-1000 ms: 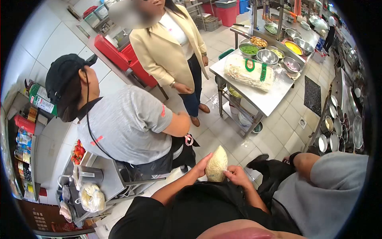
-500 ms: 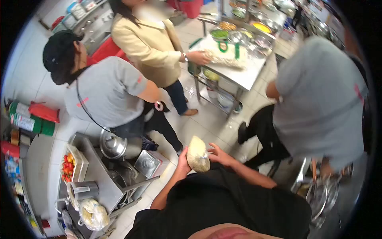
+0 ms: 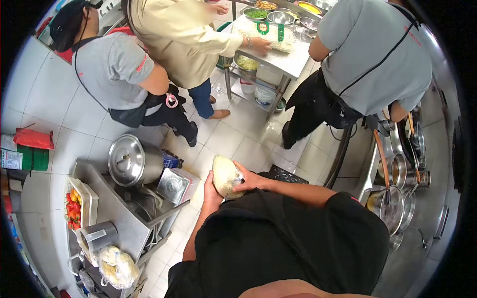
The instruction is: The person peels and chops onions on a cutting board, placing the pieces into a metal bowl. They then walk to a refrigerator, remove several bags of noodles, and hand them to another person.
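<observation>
Hands first: we hold a pale, rounded clear-plastic bag of noodles (image 3: pixel 226 175) in front of our chest, above the white tiled floor (image 3: pixel 233 144). Our left hand (image 3: pixel 212 187) cups the bag from below on its near left side, fingers closed against the plastic. Our right hand (image 3: pixel 250 181) lies over the bag's right side, fingers curled and clamped on it. Both forearms run back to our black shirt (image 3: pixel 288 238).

Left of the bag, near:
- grey metal work counter (image 3: pixel 117 218);
- round steel pot with a domed lid (image 3: pixel 130 160) at the counter's far end;
- square steel container (image 3: pixel 174 186) just beside the pot;
- white tray of red and orange peppers (image 3: pixel 75 204) on the counter's left edge;
- steel jug (image 3: pixel 98 235);
- knotted clear bag of noodles (image 3: pixel 118 268) at the near end.

Far side:
- steel prep table (image 3: pixel 288 62) carrying a large flat packet of white noodles (image 3: pixel 271 36) and steel bowls of green and yellow ingredients (image 3: pixel 278 15);
- person in a cream jacket (image 3: pixel 179 35) with one hand resting on that packet;
- person in a grey shirt and black cap (image 3: pixel 112 69) to the left, bent forward;
- person in a grey shirt and black apron (image 3: pixel 372 54) to the right, back towards us.

Right edge: steel pans and ladles (image 3: pixel 397 193) along a cooking line.
</observation>
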